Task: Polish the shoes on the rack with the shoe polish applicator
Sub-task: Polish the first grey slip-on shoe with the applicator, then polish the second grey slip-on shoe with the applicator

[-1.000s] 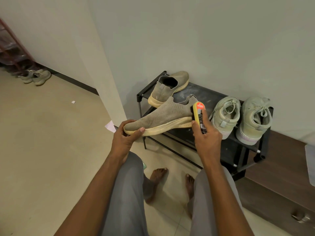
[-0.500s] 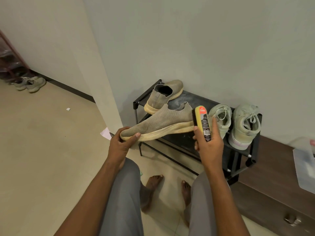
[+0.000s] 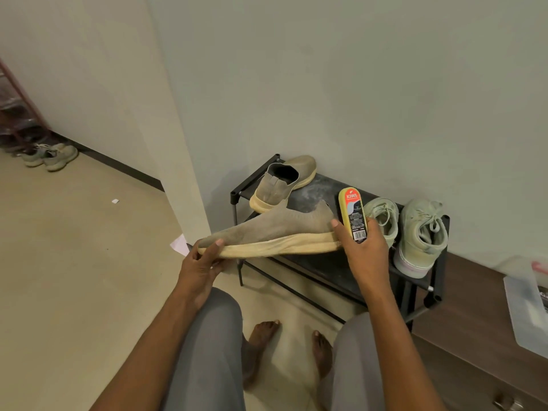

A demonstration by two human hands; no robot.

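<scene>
While person sits facing rack: both forearms reach forward over grey-trousered knees
Left hand (image 3: 199, 264): palm up under toe of the held slip-on shoe (image 3: 272, 232), thumb pressed on top of toe, fingers curled below the sole; grips it
Right hand (image 3: 363, 247): wrapped round lower half of polish applicator (image 3: 353, 213), thumb on its left edge near the shoe heel, fingers behind on the right; applicator upright, KIWI label facing camera
Held shoe: grey knit, yellowed sole, lies sideways in the air in front of shoe rack (image 3: 326, 271), toe to the left, heel to the right next to the applicator
Applicator vs shoe: just beside the heel collar; cannot tell if sponge side touches the knit
Rack top: second slip-on (image 3: 281, 182) at left back, heel toward camera; pale green sneaker pair (image 3: 409, 229) at right, heels toward camera
Rest: brown cabinet (image 3: 480, 315) right of rack with clear plastic box (image 3: 527, 310) on it; bare feet (image 3: 292, 342) on tiled floor; another shoe pair (image 3: 50, 155) far left by the wall; paper scrap (image 3: 115, 201) on floor
Change vs earlier: applicator label now turned flat to camera instead of edge-on; shoe sits more level; left thumb farther over the toe; camera view shifted slightly, rack sits a bit right
</scene>
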